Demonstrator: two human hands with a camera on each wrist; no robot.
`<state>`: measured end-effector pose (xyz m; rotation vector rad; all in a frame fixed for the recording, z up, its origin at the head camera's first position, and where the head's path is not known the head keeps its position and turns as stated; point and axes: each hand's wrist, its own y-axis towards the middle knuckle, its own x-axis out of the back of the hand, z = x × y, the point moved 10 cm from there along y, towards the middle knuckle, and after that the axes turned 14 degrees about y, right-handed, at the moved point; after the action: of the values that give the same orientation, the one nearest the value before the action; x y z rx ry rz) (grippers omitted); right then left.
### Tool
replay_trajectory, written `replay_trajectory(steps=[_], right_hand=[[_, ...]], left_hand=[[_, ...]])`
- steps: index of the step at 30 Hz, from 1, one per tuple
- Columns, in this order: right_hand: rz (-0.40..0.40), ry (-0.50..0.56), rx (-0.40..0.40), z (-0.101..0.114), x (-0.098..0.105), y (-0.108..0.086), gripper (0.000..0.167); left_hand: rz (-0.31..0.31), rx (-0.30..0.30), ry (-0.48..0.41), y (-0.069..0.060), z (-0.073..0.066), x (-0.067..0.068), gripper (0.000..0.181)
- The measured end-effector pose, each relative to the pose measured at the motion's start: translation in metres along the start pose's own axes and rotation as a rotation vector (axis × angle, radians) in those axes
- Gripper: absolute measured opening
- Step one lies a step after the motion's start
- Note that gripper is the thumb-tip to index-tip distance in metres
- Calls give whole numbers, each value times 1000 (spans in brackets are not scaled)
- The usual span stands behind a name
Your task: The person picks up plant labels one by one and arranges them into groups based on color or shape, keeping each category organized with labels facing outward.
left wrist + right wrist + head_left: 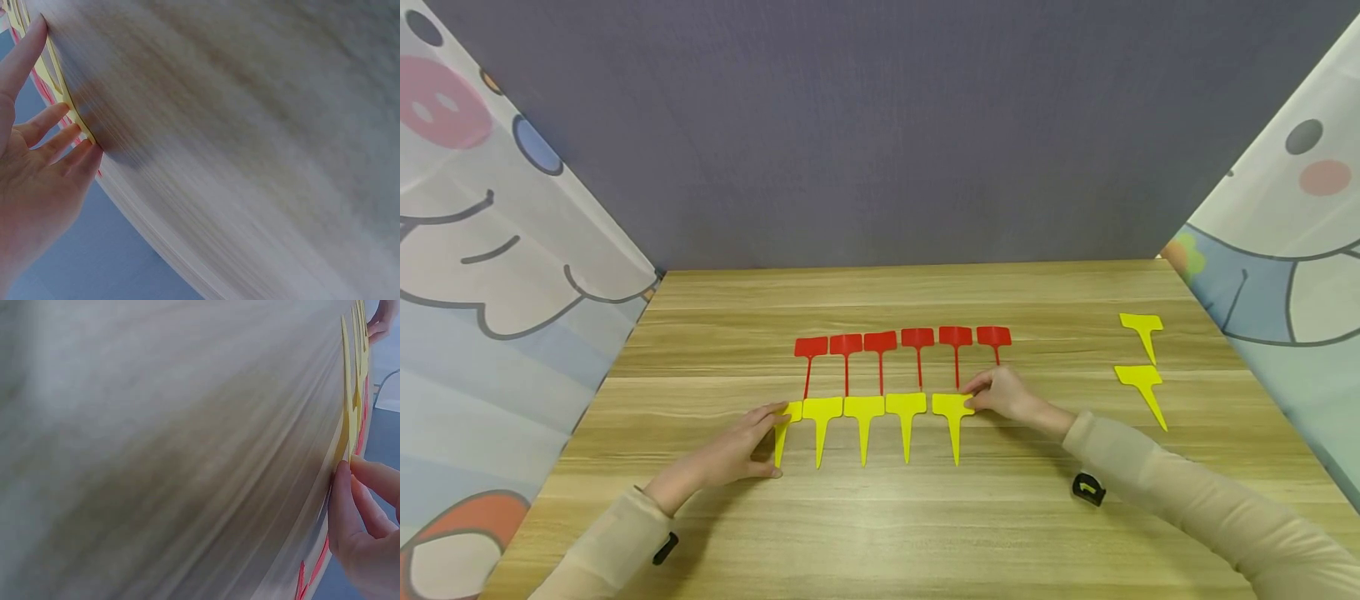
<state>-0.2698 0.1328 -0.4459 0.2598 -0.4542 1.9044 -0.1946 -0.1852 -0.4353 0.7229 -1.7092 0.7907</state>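
Note:
Several yellow T-shaped plant labels (864,407) lie in a row across the wooden table, stems toward the person. At the row's right end, my right hand (1006,395) pinches the head corner of a yellow plant label (953,406) between thumb and fingers; the right wrist view shows this pinch at the label's edge (351,434). My left hand (730,450) rests at the row's left end, its fairly straight fingers touching the leftmost yellow label (782,431), thumb near the stem's tip. Part of that label's head is hidden under the fingers.
Behind the yellow row lies a row of several red T-shaped labels (880,342) with thin stems. Two more yellow labels lie at the right, one (1141,323) behind the other (1138,376). A dark grey panel (910,150) stands along the table's back edge.

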Motion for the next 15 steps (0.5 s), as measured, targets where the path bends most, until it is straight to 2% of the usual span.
replay_trajectory(steps=[11, 15], right_hand=[[5, -3, 64, 5, -2, -1, 16], [1, -22, 105, 8, -1, -2, 15]], left_hand=[[-5, -5, -2, -1, -1, 0, 70], [-25, -20, 0, -1, -2, 2, 69]])
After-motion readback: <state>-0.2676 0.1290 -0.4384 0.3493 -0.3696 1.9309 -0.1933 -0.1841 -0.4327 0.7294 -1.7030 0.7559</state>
